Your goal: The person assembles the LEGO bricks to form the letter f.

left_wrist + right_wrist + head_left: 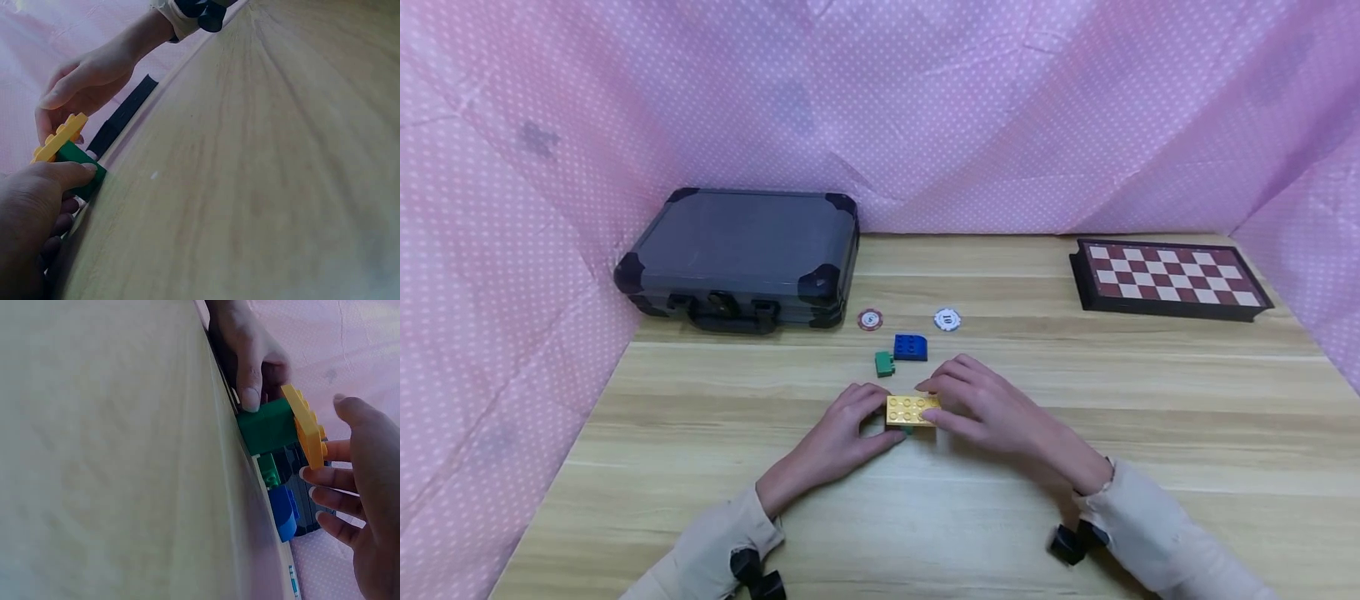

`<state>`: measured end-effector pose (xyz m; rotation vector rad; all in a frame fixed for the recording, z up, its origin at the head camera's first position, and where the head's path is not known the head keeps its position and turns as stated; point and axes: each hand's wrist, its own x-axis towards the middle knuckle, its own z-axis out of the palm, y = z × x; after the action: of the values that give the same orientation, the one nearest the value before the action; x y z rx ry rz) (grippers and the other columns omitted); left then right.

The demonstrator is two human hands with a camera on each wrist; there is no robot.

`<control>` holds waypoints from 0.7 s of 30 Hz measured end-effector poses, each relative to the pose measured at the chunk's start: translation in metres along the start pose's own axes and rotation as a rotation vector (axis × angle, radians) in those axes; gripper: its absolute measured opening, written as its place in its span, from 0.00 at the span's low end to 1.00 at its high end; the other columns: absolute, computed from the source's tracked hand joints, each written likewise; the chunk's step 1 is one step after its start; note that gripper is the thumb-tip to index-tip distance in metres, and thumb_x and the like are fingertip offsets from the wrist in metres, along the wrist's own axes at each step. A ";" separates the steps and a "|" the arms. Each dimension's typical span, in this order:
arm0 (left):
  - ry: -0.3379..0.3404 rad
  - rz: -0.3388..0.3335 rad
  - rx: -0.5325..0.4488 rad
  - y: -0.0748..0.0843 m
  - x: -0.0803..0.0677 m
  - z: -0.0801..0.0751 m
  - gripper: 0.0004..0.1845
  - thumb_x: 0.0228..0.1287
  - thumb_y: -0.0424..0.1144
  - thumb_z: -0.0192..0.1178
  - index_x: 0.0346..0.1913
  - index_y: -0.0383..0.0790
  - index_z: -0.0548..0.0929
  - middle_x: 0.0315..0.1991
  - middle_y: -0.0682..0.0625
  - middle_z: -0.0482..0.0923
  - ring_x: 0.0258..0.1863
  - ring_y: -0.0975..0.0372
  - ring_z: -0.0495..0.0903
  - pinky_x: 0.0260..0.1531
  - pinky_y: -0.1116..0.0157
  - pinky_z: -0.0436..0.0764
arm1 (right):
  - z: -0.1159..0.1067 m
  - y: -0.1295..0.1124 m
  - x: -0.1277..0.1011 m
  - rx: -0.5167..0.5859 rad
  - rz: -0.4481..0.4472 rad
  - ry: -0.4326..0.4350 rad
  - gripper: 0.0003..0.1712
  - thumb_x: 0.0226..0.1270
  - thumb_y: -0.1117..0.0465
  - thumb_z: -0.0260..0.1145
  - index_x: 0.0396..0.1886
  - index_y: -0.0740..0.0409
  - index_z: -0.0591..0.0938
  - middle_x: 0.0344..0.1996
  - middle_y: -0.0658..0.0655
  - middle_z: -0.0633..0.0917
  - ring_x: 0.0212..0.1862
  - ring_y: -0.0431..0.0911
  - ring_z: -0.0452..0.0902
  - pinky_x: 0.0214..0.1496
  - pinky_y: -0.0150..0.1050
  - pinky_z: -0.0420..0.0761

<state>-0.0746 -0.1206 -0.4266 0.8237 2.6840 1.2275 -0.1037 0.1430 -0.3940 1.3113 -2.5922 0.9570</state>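
Observation:
A yellow toy building brick [907,410], studs up, sits on top of a green building block [267,427] that stands on the table. My left hand [842,429] grips the green block, its thumb [80,172] against one side. At the yellow brick's right end is my right hand [988,408], fingers loosely bent. Its thumb is apart from the brick in the right wrist view, while one finger [338,450] reaches behind it; contact cannot be made out. Beyond lie a small green brick [884,364] and a blue brick [911,347], close together.
On the wooden table [760,375], a red-rimmed chip [870,319] and a white chip [947,319] lie behind the bricks. A grey case [741,242] stands back left, and a checkered board [1172,275] back right. Pink dotted cloth [955,117] hangs around the table.

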 end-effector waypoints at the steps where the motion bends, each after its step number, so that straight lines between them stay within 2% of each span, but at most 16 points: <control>1: -0.001 -0.001 0.000 0.000 0.000 0.000 0.19 0.65 0.42 0.74 0.56 0.44 0.85 0.54 0.57 0.80 0.52 0.64 0.74 0.51 0.59 0.79 | 0.000 0.001 0.000 0.010 0.003 0.007 0.19 0.75 0.49 0.67 0.56 0.56 0.86 0.51 0.47 0.84 0.56 0.42 0.75 0.57 0.46 0.79; 10: -0.009 -0.008 -0.002 0.000 0.000 0.000 0.19 0.66 0.43 0.73 0.57 0.43 0.84 0.55 0.56 0.80 0.52 0.64 0.74 0.51 0.60 0.80 | -0.002 0.013 0.012 0.058 0.040 0.030 0.16 0.77 0.55 0.65 0.56 0.58 0.85 0.53 0.51 0.84 0.58 0.47 0.76 0.60 0.52 0.78; 21: -0.010 0.002 -0.008 -0.001 0.000 -0.001 0.19 0.65 0.43 0.74 0.56 0.44 0.85 0.54 0.58 0.80 0.51 0.65 0.74 0.50 0.60 0.79 | 0.006 0.025 0.032 0.017 0.054 0.025 0.16 0.75 0.54 0.67 0.55 0.58 0.86 0.51 0.52 0.84 0.56 0.48 0.77 0.59 0.50 0.78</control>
<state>-0.0757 -0.1220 -0.4264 0.8300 2.6697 1.2300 -0.1415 0.1277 -0.4004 1.2309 -2.6197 0.9989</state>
